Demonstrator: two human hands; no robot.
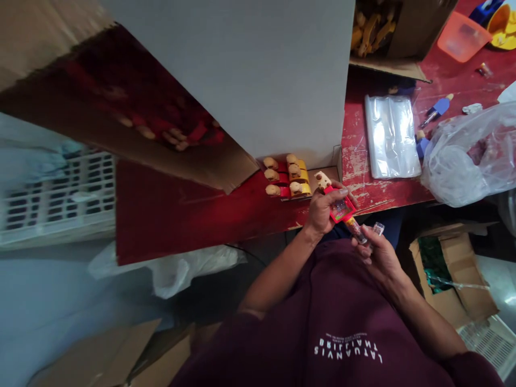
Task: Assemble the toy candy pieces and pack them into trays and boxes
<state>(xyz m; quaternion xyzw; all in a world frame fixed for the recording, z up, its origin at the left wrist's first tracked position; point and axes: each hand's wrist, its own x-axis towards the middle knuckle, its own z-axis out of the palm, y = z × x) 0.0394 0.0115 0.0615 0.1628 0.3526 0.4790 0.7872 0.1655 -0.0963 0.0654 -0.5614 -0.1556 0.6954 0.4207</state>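
My left hand (321,214) is closed around a small red toy (342,208) with a cream animal-shaped head (322,180) and a window in its body. From the toy's lower end sticks out a clear tube (355,230) with coloured bits inside. The fingers of my right hand (379,255) are closed on that tube. A second small clear tube (378,229) also shows in my right hand. Beyond my left hand, similar toys with tan heads lie in two rows, red ones (284,191) on the left and yellow ones (303,188) on the right.
A large box wall (290,80) stands on the red table (169,215). An open carton (237,166) with red toys is at left. To the right lie clear bags (393,140), a purple toy (439,107), a plastic bag (455,172) and an orange cup (463,37). Cartons (467,269) stand below.
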